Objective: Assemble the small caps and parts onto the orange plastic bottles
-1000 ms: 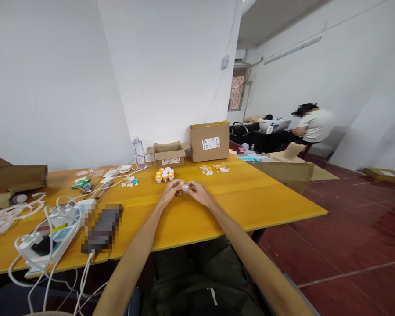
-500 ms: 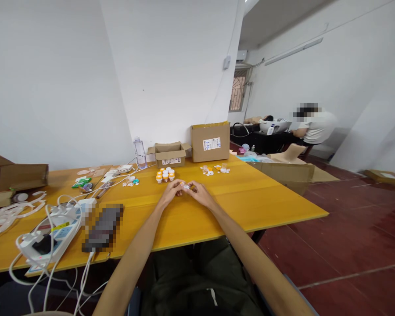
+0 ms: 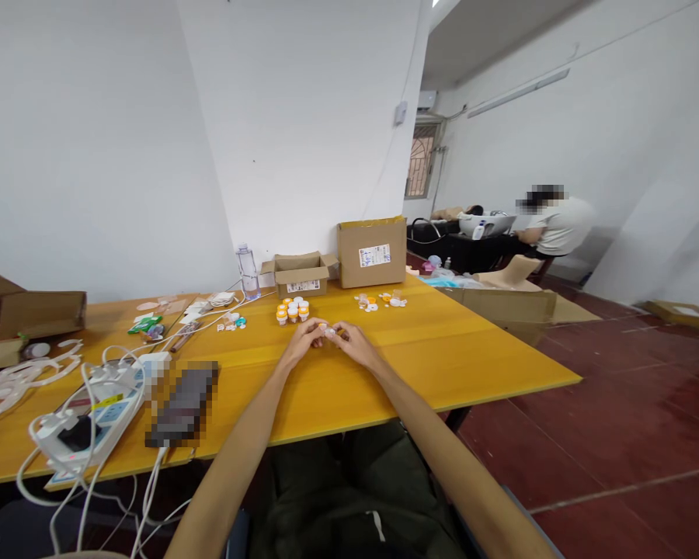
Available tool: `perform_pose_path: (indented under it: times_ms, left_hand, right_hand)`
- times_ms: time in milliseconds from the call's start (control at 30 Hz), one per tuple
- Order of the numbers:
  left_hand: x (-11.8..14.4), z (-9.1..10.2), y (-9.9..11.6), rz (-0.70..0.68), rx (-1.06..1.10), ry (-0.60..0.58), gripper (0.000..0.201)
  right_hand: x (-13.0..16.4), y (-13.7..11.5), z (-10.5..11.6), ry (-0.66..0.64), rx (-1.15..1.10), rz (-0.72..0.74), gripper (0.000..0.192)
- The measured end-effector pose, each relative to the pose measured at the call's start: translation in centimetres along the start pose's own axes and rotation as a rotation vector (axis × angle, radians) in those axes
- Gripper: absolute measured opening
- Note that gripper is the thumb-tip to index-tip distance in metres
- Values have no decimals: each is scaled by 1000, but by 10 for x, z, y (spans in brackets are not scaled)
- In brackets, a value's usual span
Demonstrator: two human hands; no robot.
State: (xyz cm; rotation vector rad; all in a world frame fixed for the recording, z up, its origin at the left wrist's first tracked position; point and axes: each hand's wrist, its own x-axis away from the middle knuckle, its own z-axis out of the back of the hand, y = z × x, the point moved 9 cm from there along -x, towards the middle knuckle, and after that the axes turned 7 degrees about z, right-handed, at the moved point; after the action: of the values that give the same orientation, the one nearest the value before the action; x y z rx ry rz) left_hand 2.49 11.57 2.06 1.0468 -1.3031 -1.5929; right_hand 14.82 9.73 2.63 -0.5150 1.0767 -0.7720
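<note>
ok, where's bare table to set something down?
Largest: the table right of the right hand, out to the right edge, with loose small parts behind. Smaller: between left forearm and right forearm, and a narrow strip from phone to left forearm. Crowded: left end, with power strip and open box; behind the left hand, white-and-orange containers.

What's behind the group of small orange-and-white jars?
A small open cardboard box stands behind the jars, with a white wall beyond. The box's front side hides its floor, so anything lying there cannot be seen.
</note>
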Motion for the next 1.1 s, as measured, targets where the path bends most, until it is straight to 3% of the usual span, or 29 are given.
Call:
perform_pose_path:
  times_ms: [767,1100]
  left_hand:
    - [2,-3,3,-1,17,-17,37]
    - [1,-2,3,-13,13,-16,36]
  right_hand:
    - [1,0,0,12,-11,-56,34]
    - [0,-3,1,1,27,-18,30]
